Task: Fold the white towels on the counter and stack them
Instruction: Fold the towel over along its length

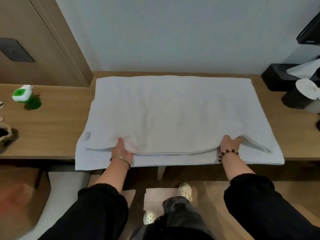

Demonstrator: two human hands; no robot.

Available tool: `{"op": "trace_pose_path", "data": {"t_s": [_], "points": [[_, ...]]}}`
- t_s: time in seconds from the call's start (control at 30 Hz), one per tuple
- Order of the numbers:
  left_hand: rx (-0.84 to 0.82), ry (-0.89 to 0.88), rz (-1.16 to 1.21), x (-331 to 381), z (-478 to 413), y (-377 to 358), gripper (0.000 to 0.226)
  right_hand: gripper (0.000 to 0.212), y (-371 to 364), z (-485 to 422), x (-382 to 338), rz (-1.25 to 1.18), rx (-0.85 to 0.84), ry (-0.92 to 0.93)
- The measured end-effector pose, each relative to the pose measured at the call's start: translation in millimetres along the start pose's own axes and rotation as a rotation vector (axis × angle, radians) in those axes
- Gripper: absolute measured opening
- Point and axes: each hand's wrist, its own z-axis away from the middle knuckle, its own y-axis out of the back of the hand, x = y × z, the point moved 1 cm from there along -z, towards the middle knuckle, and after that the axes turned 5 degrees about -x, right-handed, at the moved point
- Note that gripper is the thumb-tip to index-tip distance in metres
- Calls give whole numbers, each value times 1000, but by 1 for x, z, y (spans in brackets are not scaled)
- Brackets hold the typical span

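A large white towel (173, 110) lies spread flat on the wooden counter (52, 129), its near edge hanging slightly over the front. It lies in two layers, the upper layer's hemmed edge running just short of the near edge. My left hand (122, 150) grips that upper edge at the left, fingers tucked under the cloth. My right hand (229, 144) grips the same edge at the right and lifts it a little off the lower layer.
A green and white bottle (26, 97) stands on the counter at left. A black tissue box (284, 75) and a dark cup with a white liner (301, 97) sit at the right. A wall runs behind the counter.
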Motion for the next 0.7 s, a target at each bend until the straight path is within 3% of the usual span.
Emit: {"op": "trace_pose_path", "data": {"t_s": [0.17, 0.3, 0.37, 0.4, 0.43, 0.5, 0.57, 0.6, 0.63, 0.7], "points": [[-29, 48, -34, 14, -26, -46, 31, 47, -4, -38, -43, 125, -44, -58], [-119, 102, 156, 23, -24, -54, 38, 31, 3, -44, -56, 80, -42, -84], [-135, 80, 199, 30, -22, -47, 34, 13, 2, -42, -54, 390, 75, 2], [-149, 51, 216, 34, -22, -43, 30, 13, 3, -43, -57, 419, 111, 59], [-164, 23, 228, 36, -22, -39, 26, 10, 4, -43, -61, 245, 106, 118], [-179, 11, 178, 33, -18, -31, 24, 27, 11, -30, -59, 116, 118, 109], [-101, 56, 86, 19, -14, -15, 29, 8, 22, -27, -43, 360, 60, 74], [-74, 86, 66, 12, -13, -7, 27, 17, 22, -31, -28, 542, 23, 46], [-68, 110, 57, 8, -13, -2, 23, 20, 21, -34, -20, 590, 88, -6], [-67, 140, 88, 5, -12, 3, 25, 14, 26, -41, -11, 252, 140, -23]]}}
